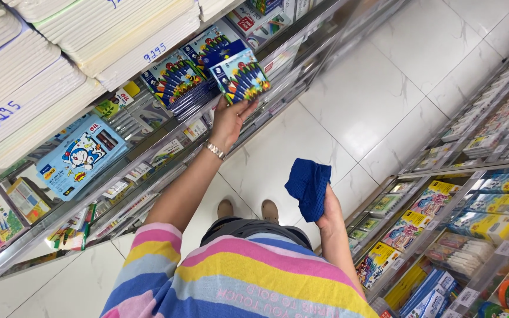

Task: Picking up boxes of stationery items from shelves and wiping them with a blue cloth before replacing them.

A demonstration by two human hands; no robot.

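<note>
We see, in the upper middle of the frame, our left hand point(229, 121) raised to a glass shelf point(148, 154), fingers closed around the lower edge of 1 colourful crayon box point(241, 76), held just clear of a stack of matching boxes point(178, 79). Our right hand point(328, 213), at centre right, is clenched on a blue cloth point(308, 185) hanging over the white tile floor point(378, 88). The pinch on the box looks shallow, so we judge it could tip and fall, or nudge the stack off the shelf edge.
</note>
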